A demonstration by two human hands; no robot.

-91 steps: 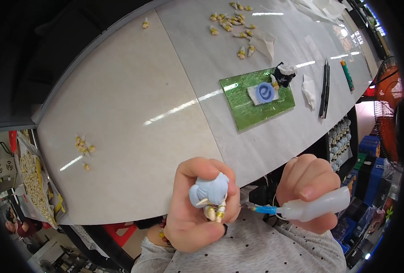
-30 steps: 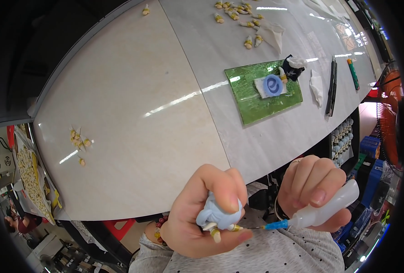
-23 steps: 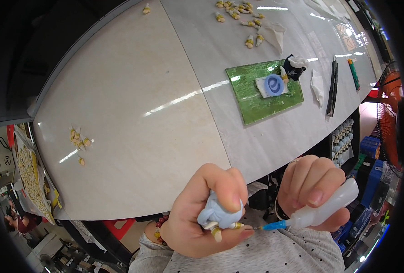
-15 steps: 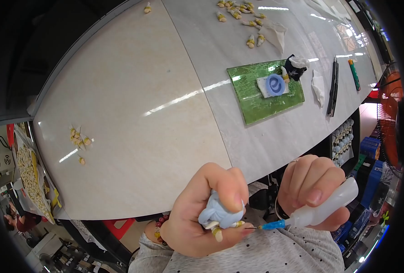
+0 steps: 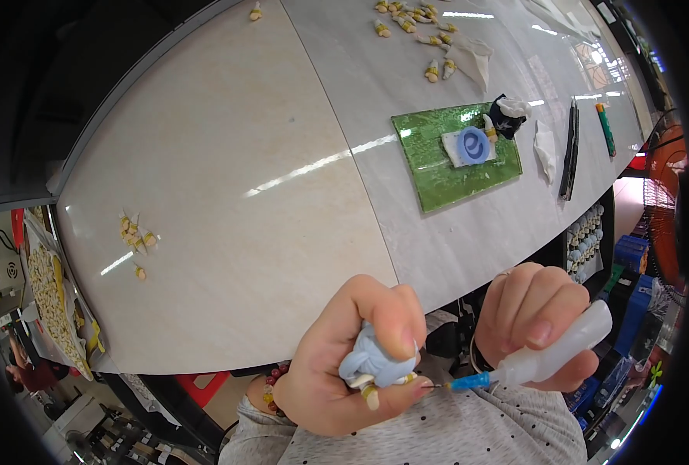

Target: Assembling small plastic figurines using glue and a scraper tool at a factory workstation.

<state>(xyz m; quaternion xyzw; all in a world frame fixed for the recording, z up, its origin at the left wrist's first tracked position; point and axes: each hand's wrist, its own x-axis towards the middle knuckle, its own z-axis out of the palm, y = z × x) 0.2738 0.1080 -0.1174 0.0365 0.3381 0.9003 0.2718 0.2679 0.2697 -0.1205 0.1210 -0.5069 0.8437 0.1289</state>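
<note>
Closed around a small light-blue figurine (image 5: 377,358), my left hand (image 5: 352,341) has its thumb pressed on the top. A cream and yellow limb-like part (image 5: 371,395) sticks out of the figurine's underside; a second one beside the fingertip is mostly covered. My right hand (image 5: 538,325) grips a translucent white squeeze bottle (image 5: 565,345), tilted with its blue needle tip (image 5: 468,381) toward the left. The thin needle ends at my left fingertip, close to the figurine; whether it touches cannot be made out.
A green cutting board (image 5: 429,182) on the table carries a blue round cup (image 5: 474,146). Small cream and yellow parts lie in groups at the far side (image 5: 404,22) and left (image 5: 133,235). Black tweezers (image 5: 569,151) and a green pen-like stick (image 5: 606,132) lie at right.
The needle tip has shifted slightly right and up, and my left fingertip now covers more of the second limb part. Both hands keep their holds.
</note>
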